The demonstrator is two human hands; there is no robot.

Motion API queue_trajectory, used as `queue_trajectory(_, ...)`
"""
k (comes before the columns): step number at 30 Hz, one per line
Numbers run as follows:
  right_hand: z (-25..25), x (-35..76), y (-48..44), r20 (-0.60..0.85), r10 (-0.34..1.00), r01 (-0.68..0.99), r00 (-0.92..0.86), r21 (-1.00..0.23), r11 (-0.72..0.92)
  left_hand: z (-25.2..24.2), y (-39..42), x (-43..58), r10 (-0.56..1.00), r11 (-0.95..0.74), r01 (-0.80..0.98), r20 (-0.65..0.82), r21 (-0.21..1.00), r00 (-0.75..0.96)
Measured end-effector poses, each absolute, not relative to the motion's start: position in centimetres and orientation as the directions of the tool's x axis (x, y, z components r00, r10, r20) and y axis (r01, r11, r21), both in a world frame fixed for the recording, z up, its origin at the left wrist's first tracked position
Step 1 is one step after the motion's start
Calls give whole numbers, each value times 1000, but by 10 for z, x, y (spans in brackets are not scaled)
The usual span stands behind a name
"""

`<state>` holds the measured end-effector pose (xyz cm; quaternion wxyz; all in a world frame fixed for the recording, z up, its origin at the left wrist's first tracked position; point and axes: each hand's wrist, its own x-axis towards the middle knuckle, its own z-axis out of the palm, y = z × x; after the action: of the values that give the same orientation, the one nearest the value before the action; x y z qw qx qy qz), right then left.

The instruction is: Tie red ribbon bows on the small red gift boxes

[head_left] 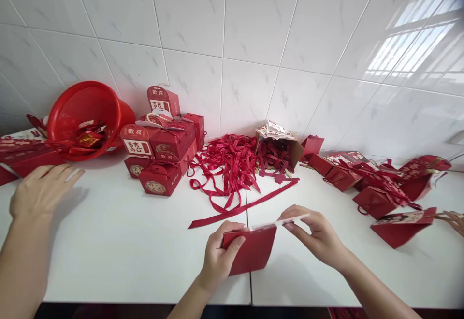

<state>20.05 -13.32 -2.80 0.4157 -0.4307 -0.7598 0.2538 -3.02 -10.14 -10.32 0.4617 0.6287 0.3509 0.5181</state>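
Observation:
My left hand (222, 253) is closed around the left side of a red gift box (253, 251), thumb on its near face, a little above the table. My right hand (314, 236) pinches the end of a thin white card (268, 224) along the box's top edge. The card shows almost edge-on, and I cannot tell whether it is joined to the box. Beyond both hands, a flat red ribbon (241, 210) lies slantwise on the table, in front of a heap of loose red ribbons (232, 162).
A cardboard box (296, 151) with red pieces and white cards stands behind. Stacked gift boxes (159, 181) and a tipped red bucket (123, 121) are left; more red boxes (375, 202) lie right. Other people's hands reach in at left (39, 191) and right (455, 221).

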Motion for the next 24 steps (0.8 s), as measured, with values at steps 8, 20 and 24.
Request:
queue_trajectory(8,-26,194,-134,368,866,628,-340,-597,500,-105,-104,-31,937,-144,-125,176,982,303)
queue_trajectory(20,-43,171,-126,265,879,573,-397,-677,462,-80,-98,-32,899,-375,71,345,924,268)
queue_trajectory(24,-51,162,-123,409,882,358,-232,-808,469,-83,-98,-30,901,-367,88,330,926,283)
